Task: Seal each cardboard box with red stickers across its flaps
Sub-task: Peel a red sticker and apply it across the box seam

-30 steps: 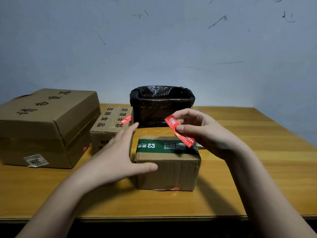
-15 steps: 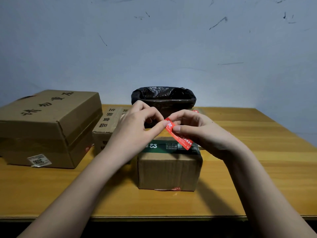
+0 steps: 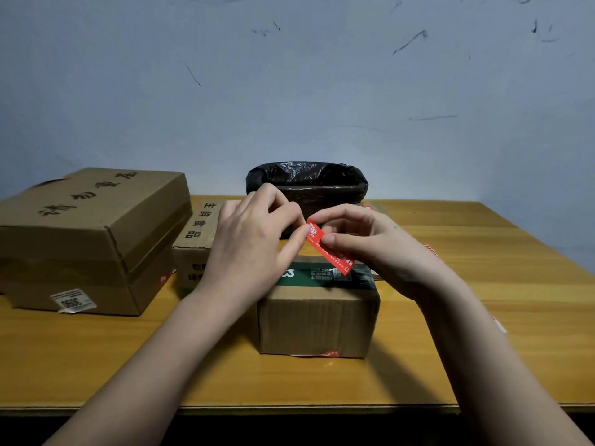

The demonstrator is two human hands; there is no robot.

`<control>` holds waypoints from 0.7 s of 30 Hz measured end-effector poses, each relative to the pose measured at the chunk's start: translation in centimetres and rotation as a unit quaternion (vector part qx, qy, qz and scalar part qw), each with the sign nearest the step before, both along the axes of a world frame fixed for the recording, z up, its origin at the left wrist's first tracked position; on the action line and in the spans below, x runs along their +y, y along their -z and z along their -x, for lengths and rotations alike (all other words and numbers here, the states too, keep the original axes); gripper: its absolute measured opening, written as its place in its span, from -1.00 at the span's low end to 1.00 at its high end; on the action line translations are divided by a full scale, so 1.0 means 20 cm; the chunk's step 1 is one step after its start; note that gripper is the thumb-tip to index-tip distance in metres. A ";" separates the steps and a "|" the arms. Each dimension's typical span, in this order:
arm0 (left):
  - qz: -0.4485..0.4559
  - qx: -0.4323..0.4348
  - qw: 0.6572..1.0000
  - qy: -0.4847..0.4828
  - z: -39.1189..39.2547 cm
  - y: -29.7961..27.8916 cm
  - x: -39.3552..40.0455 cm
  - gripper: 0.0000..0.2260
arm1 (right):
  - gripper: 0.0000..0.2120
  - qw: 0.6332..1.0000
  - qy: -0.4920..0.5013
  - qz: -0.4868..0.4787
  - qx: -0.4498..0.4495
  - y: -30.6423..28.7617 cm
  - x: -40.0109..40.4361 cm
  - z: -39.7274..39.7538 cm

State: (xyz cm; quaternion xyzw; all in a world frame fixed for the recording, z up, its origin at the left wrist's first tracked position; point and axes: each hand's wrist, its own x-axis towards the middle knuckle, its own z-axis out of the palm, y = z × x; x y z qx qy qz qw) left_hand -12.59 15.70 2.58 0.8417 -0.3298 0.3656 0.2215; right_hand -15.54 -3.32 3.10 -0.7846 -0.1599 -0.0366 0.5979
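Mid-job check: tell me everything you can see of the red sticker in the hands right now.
The red sticker is a narrow strip, glossy like paper or film, with white print too small to read. It slants from upper left to lower right, held in the air above the small cardboard box and its green tape, not yet pressed down. The right hand pinches its middle between thumb and fingers; the left hand pinches its upper end. Whether the lower end touches the box top cannot be told.

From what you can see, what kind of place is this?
Probably a plain room used as a small packing spot: a wooden table against a scuffed wall, cardboard boxes and a lined bin.
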 end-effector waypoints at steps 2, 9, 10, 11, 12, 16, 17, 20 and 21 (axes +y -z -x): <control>0.003 -0.007 1.000 -0.004 0.00 0.00 0.00 -0.75 | -0.73 1.000 0.011 0.002 -0.011 0.00 0.01 0.01; 0.065 0.022 0.998 0.009 -0.02 0.05 -0.01 -0.81 | -0.46 0.994 0.040 -0.101 0.019 0.01 0.01 0.01; 0.088 0.039 0.995 0.016 -0.02 0.06 -0.01 -0.81 | -0.51 0.993 0.048 -0.100 0.026 0.02 0.02 0.02; 0.109 0.053 0.992 0.025 -0.02 0.07 -0.02 -0.81 | -0.58 0.992 0.061 -0.101 0.031 0.02 0.02 0.03; 0.126 0.064 0.989 0.034 -0.03 0.08 -0.02 -0.79 | -0.65 0.990 0.079 -0.114 0.038 0.03 0.03 0.03; 0.213 0.115 0.969 0.052 -0.03 0.09 -0.02 -0.82 | -0.85 0.960 0.196 -0.199 0.029 0.07 0.02 0.03; 0.239 0.143 0.959 0.056 -0.04 0.09 -0.03 -0.82 | -0.88 0.955 0.227 -0.193 0.006 0.08 0.01 0.03; 0.286 0.237 0.926 0.063 -0.05 0.09 -0.03 -0.84 | -0.87 0.954 0.257 -0.123 -0.092 0.11 0.04 0.06; 0.298 0.255 0.918 0.065 -0.05 0.10 -0.04 -0.84 | -0.82 0.954 0.263 -0.092 -0.114 0.13 0.05 0.07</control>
